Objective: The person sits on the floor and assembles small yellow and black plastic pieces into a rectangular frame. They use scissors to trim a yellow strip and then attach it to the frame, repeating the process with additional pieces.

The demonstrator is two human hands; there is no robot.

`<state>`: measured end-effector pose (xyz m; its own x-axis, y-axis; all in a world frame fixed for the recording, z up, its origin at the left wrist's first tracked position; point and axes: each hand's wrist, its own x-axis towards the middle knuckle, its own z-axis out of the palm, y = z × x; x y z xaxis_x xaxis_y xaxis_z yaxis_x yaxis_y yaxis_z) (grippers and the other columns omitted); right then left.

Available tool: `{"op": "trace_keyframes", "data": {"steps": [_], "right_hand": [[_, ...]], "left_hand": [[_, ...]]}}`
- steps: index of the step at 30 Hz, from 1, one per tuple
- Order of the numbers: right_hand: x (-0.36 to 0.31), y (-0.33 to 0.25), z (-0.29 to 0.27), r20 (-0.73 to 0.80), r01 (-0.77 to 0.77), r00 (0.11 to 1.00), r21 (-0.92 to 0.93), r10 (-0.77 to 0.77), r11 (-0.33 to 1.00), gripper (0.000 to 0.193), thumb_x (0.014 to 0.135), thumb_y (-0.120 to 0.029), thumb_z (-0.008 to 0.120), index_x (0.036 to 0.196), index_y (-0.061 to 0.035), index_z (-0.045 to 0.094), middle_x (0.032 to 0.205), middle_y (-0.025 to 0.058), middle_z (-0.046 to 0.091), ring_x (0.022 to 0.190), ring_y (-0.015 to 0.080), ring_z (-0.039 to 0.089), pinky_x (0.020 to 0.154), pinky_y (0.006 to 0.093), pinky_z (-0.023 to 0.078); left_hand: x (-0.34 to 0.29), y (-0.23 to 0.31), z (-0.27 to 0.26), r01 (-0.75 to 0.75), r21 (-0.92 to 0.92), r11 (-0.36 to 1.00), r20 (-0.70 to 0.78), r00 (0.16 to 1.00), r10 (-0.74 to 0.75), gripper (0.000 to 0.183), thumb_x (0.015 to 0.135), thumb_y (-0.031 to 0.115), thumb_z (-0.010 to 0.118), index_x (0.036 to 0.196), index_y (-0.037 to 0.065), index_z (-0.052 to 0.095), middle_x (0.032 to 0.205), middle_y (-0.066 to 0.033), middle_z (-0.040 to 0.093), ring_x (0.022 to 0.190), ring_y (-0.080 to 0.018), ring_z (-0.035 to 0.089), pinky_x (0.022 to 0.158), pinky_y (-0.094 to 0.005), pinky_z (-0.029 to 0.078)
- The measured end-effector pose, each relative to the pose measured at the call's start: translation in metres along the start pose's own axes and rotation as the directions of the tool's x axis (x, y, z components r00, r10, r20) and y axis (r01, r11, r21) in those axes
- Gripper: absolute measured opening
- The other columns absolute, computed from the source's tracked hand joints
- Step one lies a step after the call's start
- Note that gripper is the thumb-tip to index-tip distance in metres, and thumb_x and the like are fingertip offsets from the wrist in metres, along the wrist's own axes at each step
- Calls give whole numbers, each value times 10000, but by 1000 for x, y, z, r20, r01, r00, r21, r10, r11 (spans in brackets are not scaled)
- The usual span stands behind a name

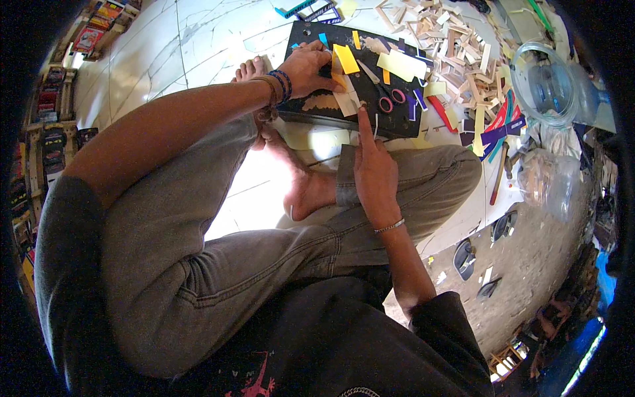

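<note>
The right hand (376,173) is noted with index finger extended to the near end of a pale strip (346,102), slanted far-leftward on the black board (387,124) against the left hand (304,71), both hands' finger closure being undeterminable.

White lettering on dark blue strips (504,132)

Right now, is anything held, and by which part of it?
The left hand seems to steady the pale strip near its upper end, grip unclear; whether the right hand holds anything beneath cannot be told.
</note>
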<state>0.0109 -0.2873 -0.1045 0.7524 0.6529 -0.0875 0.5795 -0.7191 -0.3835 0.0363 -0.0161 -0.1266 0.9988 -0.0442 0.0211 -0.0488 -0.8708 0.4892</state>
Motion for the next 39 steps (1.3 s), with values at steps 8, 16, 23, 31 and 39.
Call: {"op": "trace_keyframes", "data": {"steps": [8,16,23,31,39], "right_hand": [[-12,-1,-2,9,-58,998,49,58,997,684,992,-90,541,1593,-243,252,913,216,663,793,426,668,678,518,535],[-21,-1,-6,0,-45,999,34,45,998,640,1021,-121,524,1591,-243,261,886,224,655,775,425,665,660,522,522],[-28,10,-15,115,-88,989,-13,89,996,629,1024,-143,523,1591,-252,271,861,225,641,762,440,653,651,527,510],[-12,23,-38,-137,27,991,136,-8,990,688,979,-127,556,1593,-279,284,957,222,606,765,425,647,651,517,543],[52,0,-39,-237,-11,971,109,36,994,518,983,-169,572,1471,-124,405,816,212,642,708,388,666,630,492,526]], "left_hand": [[1,2,1,-47,65,997,-55,997,51,516,804,494,796,1205,182,706,1133,-145,584,1109,-351,531,958,-473,412],[1,1,1,7,11,1000,-16,1000,-7,506,802,477,799,1208,190,706,1190,-149,576,1170,-359,515,998,-488,399],[6,-10,12,-118,56,991,-182,975,126,524,725,571,800,992,126,726,1059,-161,607,1071,-345,551,922,-480,419],[1,8,-16,-53,-485,873,-120,993,-7,209,851,251,792,993,111,726,983,-100,712,999,-285,635,960,-422,468],[0,0,-59,18,-616,788,-164,975,-150,253,912,-43,684,1156,17,666,1091,-83,689,942,-156,667,872,-309,564]]}}
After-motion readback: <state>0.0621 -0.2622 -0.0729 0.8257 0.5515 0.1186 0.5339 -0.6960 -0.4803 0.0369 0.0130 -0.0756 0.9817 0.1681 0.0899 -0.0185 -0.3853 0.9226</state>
